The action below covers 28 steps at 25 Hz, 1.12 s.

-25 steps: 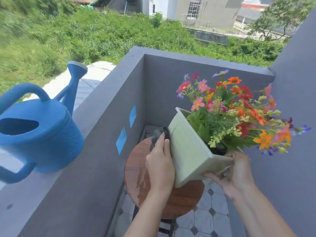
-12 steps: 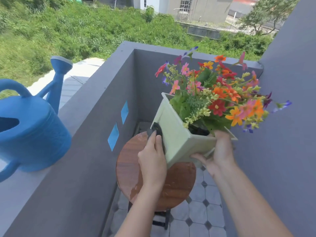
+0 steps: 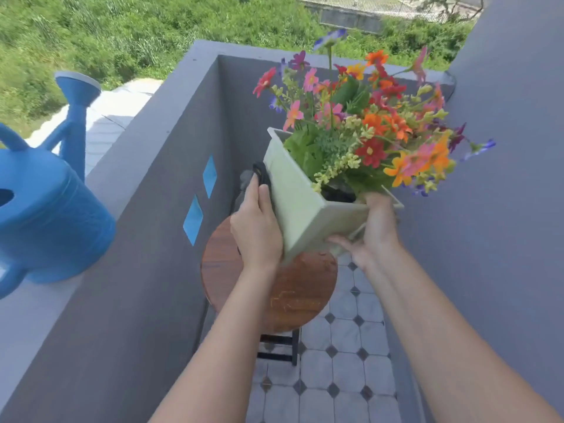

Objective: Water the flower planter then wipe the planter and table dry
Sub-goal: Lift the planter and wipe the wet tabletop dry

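Observation:
A pale green square planter (image 3: 300, 206) full of colourful flowers (image 3: 366, 126) is held tilted in the air above a small round wooden table (image 3: 302, 296). My right hand (image 3: 370, 230) grips the planter's lower right corner and rim. My left hand (image 3: 256, 227) presses a dark grey cloth (image 3: 254, 178) flat against the planter's left side. The blue watering can (image 3: 45, 209) stands upright on the parapet ledge at the left, apart from both hands.
A grey parapet wall (image 3: 146, 239) with blue diamond openings runs along the left and the back. Another grey wall (image 3: 503, 209) closes the right side. Below lies a tiled floor (image 3: 345, 361). Beyond the parapet are green bushes.
The planter has stayed lifted and tilted while my left hand slid the cloth along its left face. The camera has tipped further down, showing more of the table and floor.

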### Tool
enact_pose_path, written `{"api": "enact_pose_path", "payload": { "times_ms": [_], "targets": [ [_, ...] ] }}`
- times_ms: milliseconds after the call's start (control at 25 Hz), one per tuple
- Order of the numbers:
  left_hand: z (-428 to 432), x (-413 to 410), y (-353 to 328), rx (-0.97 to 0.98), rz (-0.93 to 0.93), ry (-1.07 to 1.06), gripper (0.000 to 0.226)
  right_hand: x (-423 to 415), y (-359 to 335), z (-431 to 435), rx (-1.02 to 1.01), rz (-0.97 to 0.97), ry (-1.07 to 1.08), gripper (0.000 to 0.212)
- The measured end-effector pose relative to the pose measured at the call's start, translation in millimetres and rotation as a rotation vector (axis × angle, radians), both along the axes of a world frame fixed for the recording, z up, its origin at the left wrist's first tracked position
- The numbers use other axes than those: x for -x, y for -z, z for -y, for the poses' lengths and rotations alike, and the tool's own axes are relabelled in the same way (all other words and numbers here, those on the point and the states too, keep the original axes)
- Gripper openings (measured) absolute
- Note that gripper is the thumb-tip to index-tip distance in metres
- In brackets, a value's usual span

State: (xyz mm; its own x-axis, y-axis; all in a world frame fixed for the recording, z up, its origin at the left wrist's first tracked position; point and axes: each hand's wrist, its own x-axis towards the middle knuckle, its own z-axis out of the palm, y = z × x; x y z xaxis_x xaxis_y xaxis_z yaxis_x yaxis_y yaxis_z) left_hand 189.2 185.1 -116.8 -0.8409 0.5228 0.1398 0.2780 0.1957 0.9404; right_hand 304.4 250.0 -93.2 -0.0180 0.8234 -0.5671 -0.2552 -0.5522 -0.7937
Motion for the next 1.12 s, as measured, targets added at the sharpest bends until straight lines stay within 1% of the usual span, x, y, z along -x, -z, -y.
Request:
{"api": "enact_pose_path", "payload": {
  "times_ms": [40, 80, 160, 200, 240, 280, 320, 400, 440, 480, 520, 560, 600, 640, 720, 800, 840, 880, 960, 1040, 1080, 1120],
  "targets": [
    [-0.2, 11.6, 13.1, 0.040, 0.075, 0.009, 0.032, 0.1, -5.9, -2.1, 0.006, 0.001, 0.014, 0.020],
    [1.0, 24.6, 26.9, 0.075, 0.202, 0.022, 0.031, -0.9, -11.6, -3.0, 0.008, 0.003, 0.030, 0.020],
    [5.4, 47.2, 40.6, 0.057, 0.561, 0.057, 0.033, -3.4, -21.3, -4.2, 0.006, 0.005, 0.063, 0.024],
    [6.9, 56.0, 47.2, 0.064, 0.700, 0.093, 0.037, -4.9, -24.7, -5.6, 0.004, 0.008, 0.089, 0.025],
    [9.2, 58.2, 45.0, 0.111, 0.724, 0.145, 0.050, -5.1, -27.2, -6.6, 0.005, 0.015, 0.110, 0.026],
    [10.9, 56.7, 41.2, 0.183, 0.665, 0.237, 0.063, -5.2, -29.9, -8.4, 0.003, 0.022, 0.121, 0.029],
    [11.0, 52.8, 38.8, 0.266, 0.491, 0.334, 0.063, -5.6, -32.5, -10.8, -0.002, 0.031, 0.125, 0.034],
    [13.0, 36.6, 46.2, 0.425, -0.049, 0.516, 0.044, -4.5, -35.8, -16.1, -0.017, 0.065, 0.130, 0.042],
    [17.0, 23.9, 58.5, 0.517, -0.306, 0.625, 0.044, -4.2, -35.5, -18.7, -0.026, 0.091, 0.131, 0.045],
    [23.1, 9.3, 75.5, 0.670, -0.481, 0.751, 0.046, -4.7, -34.9, -22.9, -0.035, 0.117, 0.132, 0.047],
    [30.6, -4.7, 95.0, 0.866, -0.574, 0.861, 0.048, -6.2, -33.1, -28.7, -0.041, 0.137, 0.135, 0.049],
    [40.7, -14.1, 113.7, 1.034, -0.632, 0.927, 0.052, -7.4, -31.1, -32.5, -0.042, 0.151, 0.138, 0.049],
    [50.8, -19.7, 129.5, 1.119, -0.700, 0.943, 0.057, -8.2, -28.5, -35.6, -0.042, 0.155, 0.138, 0.047],
    [60.4, -23.0, 137.0, 1.146, -0.761, 0.925, 0.059, -9.5, -26.5, -38.6, -0.041, 0.152, 0.140, 0.046],
    [72.8, -26.6, 138.6, 1.095, -0.857, 0.879, 0.065, -13.2, -20.3, -45.6, -0.037, 0.159, 0.148, 0.047],
    [75.1, -28.3, 138.6, 1.075, -0.916, 0.911, 0.081, -15.6, -14.4, -52.2, -0.033, 0.189, 0.145, 0.054],
    [75.3, -28.2, 136.5, 1.080, -0.929, 0.910, 0.084, -15.9, -12.7, -54.0, -0.035, 0.214, 0.144, 0.057],
    [74.1, -29.8, 133.8, 1.087, -0.900, 0.916, 0.084, -16.4, -12.4, -55.4, -0.035, 0.236, 0.144, 0.059],
    [69.5, -34.3, 125.3, 1.067, -0.881, 0.991, 0.079, -15.3, -12.5, -57.3, -0.038, 0.250, 0.150, 0.061],
    [63.1, -40.4, 121.1, 1.007, -0.802, 1.039, 0.061, -15.4, -14.5, -59.7, -0.043, 0.252, 0.153, 0.062],
    [59.8, -37.4, 121.6, 1.010, -0.778, 1.054, 0.057, -14.5, -15.5, -60.7, -0.045, 0.249, 0.154, 0.063],
    [58.2, -32.9, 118.8, 0.977, -0.783, 1.067, 0.059, -13.5, -16.7, -61.9, -0.042, 0.248, 0.155, 0.064]
  ]
}}
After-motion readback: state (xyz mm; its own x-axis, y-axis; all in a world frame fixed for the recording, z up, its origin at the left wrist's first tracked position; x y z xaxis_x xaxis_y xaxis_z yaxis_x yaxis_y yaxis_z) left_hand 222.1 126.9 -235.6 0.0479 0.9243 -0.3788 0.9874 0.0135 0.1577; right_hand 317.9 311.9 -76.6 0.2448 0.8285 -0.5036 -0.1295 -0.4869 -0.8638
